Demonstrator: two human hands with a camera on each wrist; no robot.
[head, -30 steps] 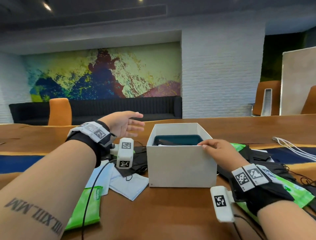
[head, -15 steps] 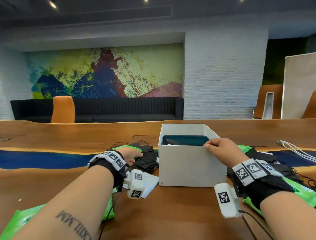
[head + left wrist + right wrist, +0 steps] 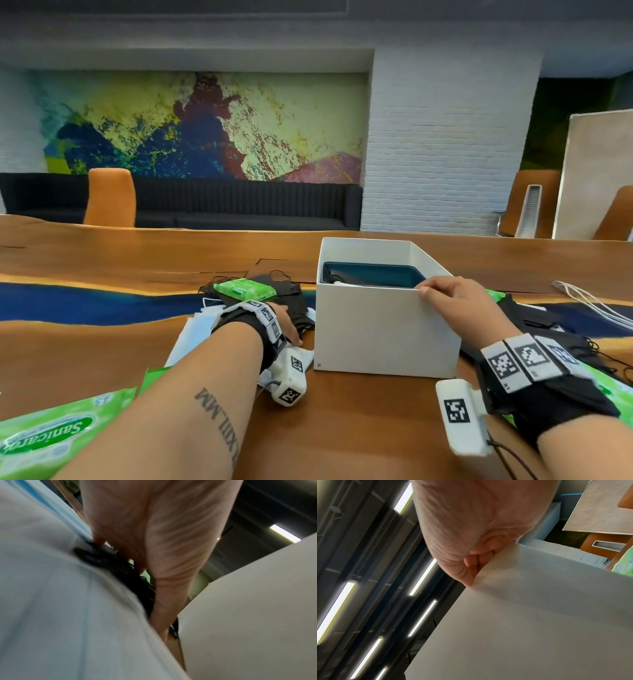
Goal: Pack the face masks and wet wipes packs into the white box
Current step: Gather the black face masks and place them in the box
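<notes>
The white box [image 3: 383, 329] stands open mid-table, with something teal [image 3: 373, 274] and a dark strap inside. My right hand [image 3: 442, 291] pinches its near right rim, thumb outside and fingers inside, as the right wrist view [image 3: 474, 566] confirms. Left of the box, my left hand [image 3: 291, 329] lies palm-down on a pile of black face masks [image 3: 301, 308]. In the left wrist view its fingers [image 3: 99, 542] curl into the black masks [image 3: 120, 572], with the thumb at their near edge. A green wet wipes pack [image 3: 245, 291] lies on that pile. White and pale blue masks [image 3: 195, 332] lie beneath my left wrist.
A large green wipes pack [image 3: 51, 438] lies at the near left table edge. More black masks [image 3: 534, 329] and a green pack [image 3: 609, 380] sit right of the box, under my right wrist. White cables [image 3: 589, 301] run at far right. The box wall [image 3: 257, 615] stands close beside my left hand.
My left hand came down from the air beside the box onto the black masks and closed its fingers on them. The right hand kept its hold on the box rim.
</notes>
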